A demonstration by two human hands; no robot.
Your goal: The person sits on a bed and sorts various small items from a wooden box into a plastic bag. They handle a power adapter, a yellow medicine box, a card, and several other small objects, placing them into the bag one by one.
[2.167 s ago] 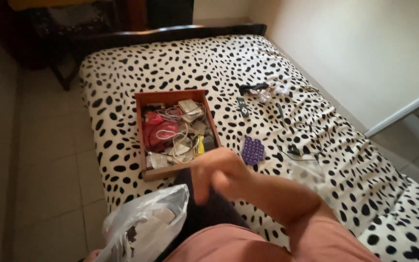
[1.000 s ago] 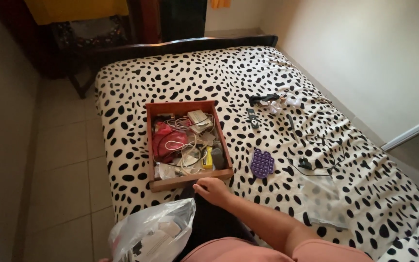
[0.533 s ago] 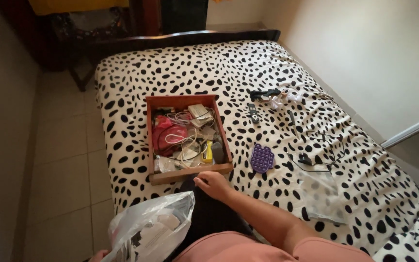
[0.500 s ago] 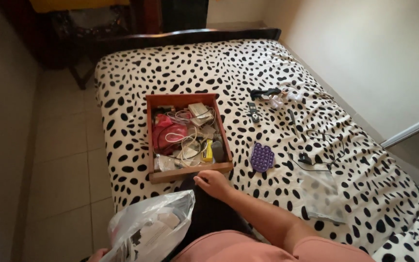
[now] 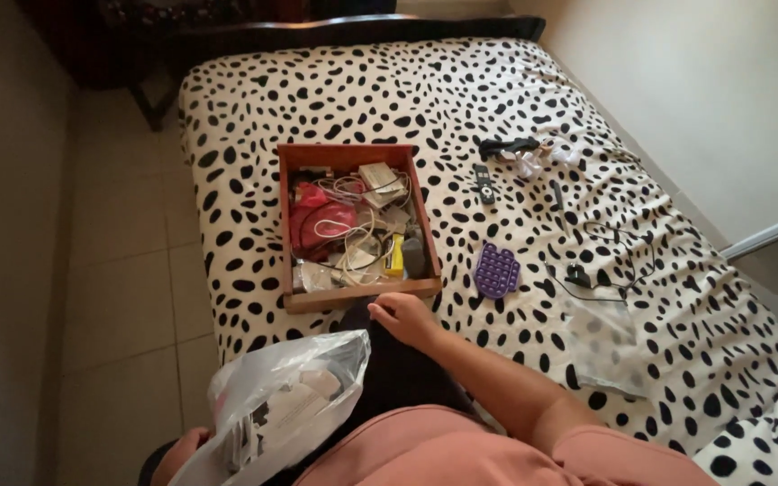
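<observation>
A wooden drawer box [image 5: 353, 293] lies on the spotted bed, filled with tangled white cables, a red pouch and small items. My right hand [image 5: 404, 317] rests at the box's near front edge, fingers curled and touching the rim. My left hand [image 5: 179, 453] is low at the bottom left and grips a clear plastic bag [image 5: 281, 405] with papers inside. A dark cloth lies between the bag and my right arm.
The bed [image 5: 677, 297] has a black-spotted cover. On it lie a purple bubble toy [image 5: 496, 270], a small remote [image 5: 484, 184], a black cable [image 5: 601, 265], a clear plastic sleeve [image 5: 605, 346] and some dark and white bits [image 5: 524, 153]. Tiled floor [image 5: 128, 270] runs along the left.
My right hand came down from mid-air to the box's front edge and stays there. The view shifted slightly; the bag stays in my left hand.
</observation>
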